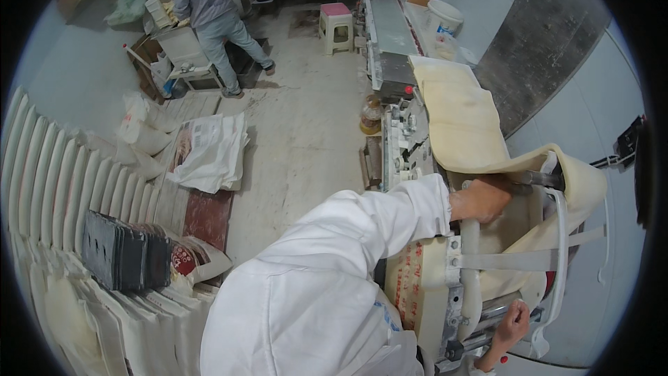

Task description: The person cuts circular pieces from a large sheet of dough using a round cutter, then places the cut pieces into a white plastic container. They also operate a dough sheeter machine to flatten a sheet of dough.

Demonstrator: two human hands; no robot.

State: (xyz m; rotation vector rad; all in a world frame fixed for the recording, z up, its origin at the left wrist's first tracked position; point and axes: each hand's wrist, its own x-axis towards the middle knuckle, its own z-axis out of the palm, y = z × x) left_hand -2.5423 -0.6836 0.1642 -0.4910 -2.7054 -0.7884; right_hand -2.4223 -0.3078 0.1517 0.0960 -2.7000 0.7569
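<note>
A dough-sheeting machine point(454, 271) with metal rollers stands before me. A wide pale-yellow dough sheet point(462, 115) lies folded in layers on its upper part, and loops over a metal bar at the right. My left hand point(485, 199) reaches in under that loop, close to a metal bar point(540, 179) and the white roll; its fingers are mostly hidden, so what it holds cannot be told. My right hand point(513, 324) is curled closed beside the lower steel roller point(501, 307), with nothing visible in it. A bent white rail point(561, 250) runs across the machine's right side.
Flour-dusted conveyor point(391, 26) lies beyond the machine; a stool point(336, 28) stands beside it. A jar point(371, 115) is on the floor. Stacked sacks point(68, 188) and dark plates point(125, 253) are at left. A person point(209, 15) stands at the far left; a dark panel leans on the wall.
</note>
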